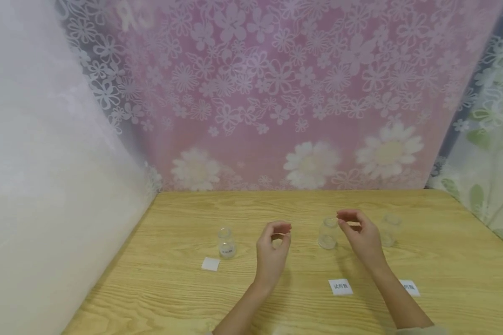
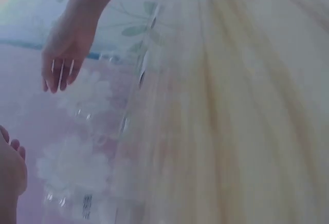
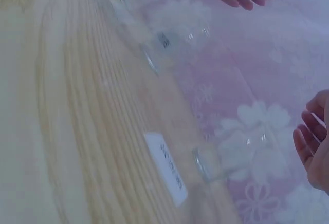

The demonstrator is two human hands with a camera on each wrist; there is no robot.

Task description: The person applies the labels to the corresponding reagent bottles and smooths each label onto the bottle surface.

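Observation:
My left hand (image 1: 272, 253) is over the table between the left and middle glass bottles, fingers bent and thumb apart, holding nothing. My right hand (image 1: 363, 239) has a similar loose curve; its fingertips are beside the rim of the middle clear glass bottle (image 1: 328, 235), and whether they touch it I cannot tell. Behind that hand, to its right, stands another clear bottle (image 1: 390, 230). The left bottle (image 1: 227, 246) bears a printed label. Upright bottles also appear in the right wrist view, two with dark print, one plain bottle (image 3: 234, 165) near my right hand (image 3: 314, 144).
A blank white card (image 1: 210, 264) lies before the left bottle. A printed card (image 1: 340, 287) lies in front of the middle bottle; a second printed card (image 1: 410, 287) is partly covered by my right forearm. A pink floral curtain (image 1: 243, 93) closes the wooden table's (image 1: 159, 298) back.

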